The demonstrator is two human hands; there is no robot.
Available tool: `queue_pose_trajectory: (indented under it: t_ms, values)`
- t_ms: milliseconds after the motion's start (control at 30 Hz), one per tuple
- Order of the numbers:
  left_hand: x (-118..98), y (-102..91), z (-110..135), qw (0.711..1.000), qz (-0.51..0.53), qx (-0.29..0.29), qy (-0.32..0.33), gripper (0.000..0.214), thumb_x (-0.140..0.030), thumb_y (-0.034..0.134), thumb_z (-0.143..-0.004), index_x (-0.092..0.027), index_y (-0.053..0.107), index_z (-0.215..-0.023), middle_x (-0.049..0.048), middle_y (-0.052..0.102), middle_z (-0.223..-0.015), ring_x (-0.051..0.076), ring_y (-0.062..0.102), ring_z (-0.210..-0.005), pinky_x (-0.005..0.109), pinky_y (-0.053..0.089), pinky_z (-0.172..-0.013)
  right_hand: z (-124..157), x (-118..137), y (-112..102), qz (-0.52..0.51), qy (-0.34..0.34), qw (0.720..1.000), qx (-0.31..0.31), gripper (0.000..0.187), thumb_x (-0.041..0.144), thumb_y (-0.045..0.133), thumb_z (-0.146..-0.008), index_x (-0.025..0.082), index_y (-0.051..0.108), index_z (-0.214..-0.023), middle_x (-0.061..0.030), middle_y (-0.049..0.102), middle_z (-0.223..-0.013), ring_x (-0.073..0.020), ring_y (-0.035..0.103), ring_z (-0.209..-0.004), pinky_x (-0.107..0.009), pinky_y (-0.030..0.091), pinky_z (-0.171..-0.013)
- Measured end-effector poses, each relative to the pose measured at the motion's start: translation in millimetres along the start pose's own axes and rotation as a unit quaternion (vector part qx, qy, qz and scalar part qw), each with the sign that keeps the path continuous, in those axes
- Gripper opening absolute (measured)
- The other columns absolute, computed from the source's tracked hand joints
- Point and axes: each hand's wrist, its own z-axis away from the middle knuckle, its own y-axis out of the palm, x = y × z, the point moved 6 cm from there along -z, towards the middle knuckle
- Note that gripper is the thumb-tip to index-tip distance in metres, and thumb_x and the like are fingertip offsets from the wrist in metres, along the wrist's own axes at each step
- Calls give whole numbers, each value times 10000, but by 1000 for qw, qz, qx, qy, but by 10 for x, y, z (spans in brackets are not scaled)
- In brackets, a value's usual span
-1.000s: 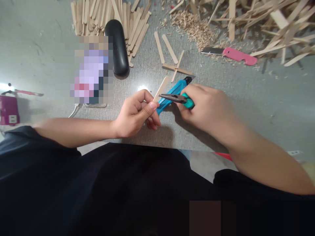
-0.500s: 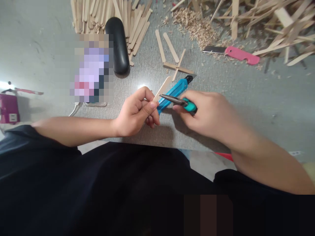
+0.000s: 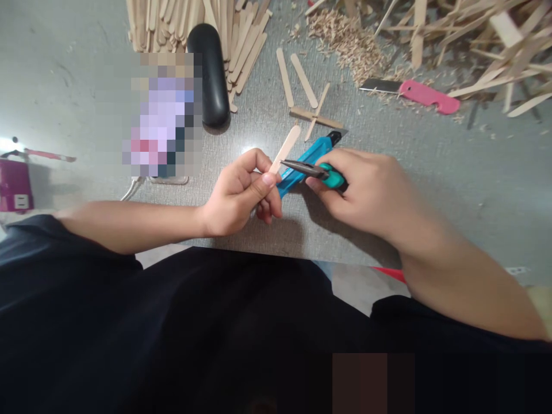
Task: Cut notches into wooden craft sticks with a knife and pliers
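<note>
My left hand (image 3: pixel 241 195) pinches a flat wooden craft stick (image 3: pixel 286 147) between thumb and fingers, its free end pointing up and to the right. My right hand (image 3: pixel 366 192) is closed round the teal handles of long-nose pliers (image 3: pixel 310 170), whose dark jaws point left and meet the stick's edge close to my left fingertips. A blue utility knife (image 3: pixel 307 162) lies on the grey table (image 3: pixel 452 167) just beneath the pliers and the stick.
A black oblong case (image 3: pixel 209 72) lies beside a heap of craft sticks (image 3: pixel 233 29) at the back. A few glued sticks (image 3: pixel 313 109) lie near the middle, with wood shavings (image 3: pixel 345 40), a pink-handled knife (image 3: pixel 416 92) and scrap sticks (image 3: pixel 483 40) to the right. A magenta box (image 3: pixel 15 184) sits at far left.
Both hands have barely shifted; the pliers' jaws stay at the stick's edge. The view has tilted slightly, so the table's objects sit a little differently in the frame.
</note>
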Motion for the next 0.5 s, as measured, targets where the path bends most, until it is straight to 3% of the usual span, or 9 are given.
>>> queue_pose_trajectory:
  t_ms: [167, 500]
  values:
    - [23, 8, -3, 1000, 7, 13, -21, 561, -734, 820, -1084, -281, 498, -1011, -63, 790, -698, 125, 733, -486, 228, 564, -464, -6, 3, -7, -2, 5, 1000, -2, 105, 336, 608, -1049, 297, 627, -953, -112, 729, -922, -336, 702, -873, -461, 473, -760]
    - [57, 117, -27, 985, 90, 131, -67, 562, -687, 862, -1071, -285, 473, -1015, -47, 831, -765, 148, 782, -551, 238, 598, -493, 19, 64, 52, -65, -50, 996, -33, 182, 384, 590, -1001, 299, 530, -852, -64, 649, -785, -262, 608, -727, -415, 427, -703]
